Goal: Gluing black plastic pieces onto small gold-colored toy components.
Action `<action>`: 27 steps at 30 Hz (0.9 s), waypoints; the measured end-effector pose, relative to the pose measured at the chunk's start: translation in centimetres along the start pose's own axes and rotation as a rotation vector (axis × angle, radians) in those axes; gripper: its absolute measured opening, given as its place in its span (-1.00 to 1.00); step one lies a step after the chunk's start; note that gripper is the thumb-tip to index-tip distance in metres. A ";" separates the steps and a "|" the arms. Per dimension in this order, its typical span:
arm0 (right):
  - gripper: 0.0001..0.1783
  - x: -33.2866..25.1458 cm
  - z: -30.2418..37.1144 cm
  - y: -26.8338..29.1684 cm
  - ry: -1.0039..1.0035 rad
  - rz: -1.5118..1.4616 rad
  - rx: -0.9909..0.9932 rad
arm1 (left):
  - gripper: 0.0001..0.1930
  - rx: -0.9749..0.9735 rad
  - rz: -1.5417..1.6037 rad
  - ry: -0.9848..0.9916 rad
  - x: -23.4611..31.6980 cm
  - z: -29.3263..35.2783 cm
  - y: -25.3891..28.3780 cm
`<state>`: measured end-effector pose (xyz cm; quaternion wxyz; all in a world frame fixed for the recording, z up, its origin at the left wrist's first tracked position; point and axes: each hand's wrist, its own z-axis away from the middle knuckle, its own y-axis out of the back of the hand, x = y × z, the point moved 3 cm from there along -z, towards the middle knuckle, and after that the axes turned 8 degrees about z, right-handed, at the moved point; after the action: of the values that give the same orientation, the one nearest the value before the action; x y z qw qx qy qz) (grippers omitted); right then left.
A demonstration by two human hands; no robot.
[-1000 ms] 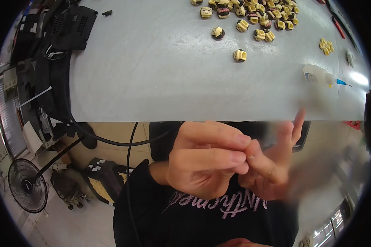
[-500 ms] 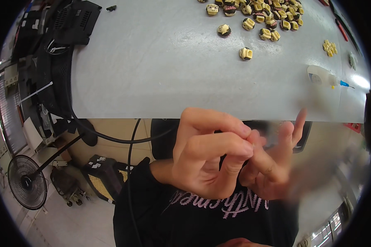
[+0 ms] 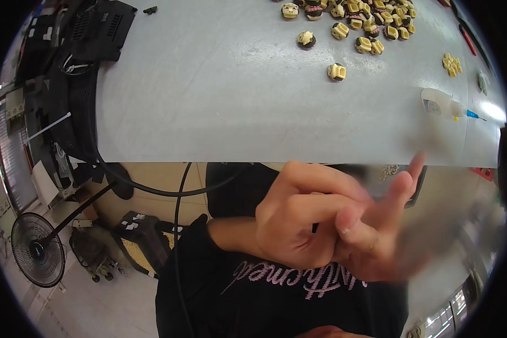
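My left hand (image 3: 301,217) and my right hand (image 3: 380,239) meet in front of the table's near edge, above my dark shirt. The left fingers are bent and pressed together, their tips reaching in against the right hand. On the right hand a fingertip with a pale spot points up, while other fingers stretch outward. Whatever is between the hands is hidden by the fingers, and a blurred patch covers part of the right hand. Nearest on the table lies a small cream-and-dark figure head piece (image 3: 337,72).
A pile of similar figure pieces (image 3: 372,19) lies on the grey table (image 3: 208,101). Small yellow pieces (image 3: 452,65) and a clear bottle with a blue needle tip (image 3: 442,104) are on the right. Black equipment (image 3: 104,31) stands left; a fan (image 3: 38,249) is on the floor side.
My left hand has shifted right and slightly down, its fingertips now sliding behind the right hand's raised finger. The fingertip pinch between both hands has changed. Pieces on the table stay put.
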<state>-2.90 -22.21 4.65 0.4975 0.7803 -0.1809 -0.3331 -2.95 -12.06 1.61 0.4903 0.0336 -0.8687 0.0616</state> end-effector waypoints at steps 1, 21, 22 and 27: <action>-0.59 -0.4 -0.2 -0.2 0.006 -0.004 -0.001 | -0.77 0.100 0.112 0.003 0.1 0.0 0.0; -0.57 0.5 -1.3 -0.2 -0.016 0.043 -0.050 | -0.80 0.185 0.261 0.010 -0.1 -1.0 0.8; -0.57 0.5 -1.6 -0.4 -0.016 0.044 -0.053 | -0.79 0.175 0.247 0.028 -0.1 -1.0 0.9; -0.57 0.5 -1.5 -0.2 -0.021 0.052 -0.066 | -0.78 0.202 0.117 0.060 -0.1 -0.8 0.4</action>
<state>-1.52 -21.50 4.72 0.5295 0.7550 -0.1954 -0.3339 -2.30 -11.55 1.87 0.5060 0.0303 -0.8434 0.1780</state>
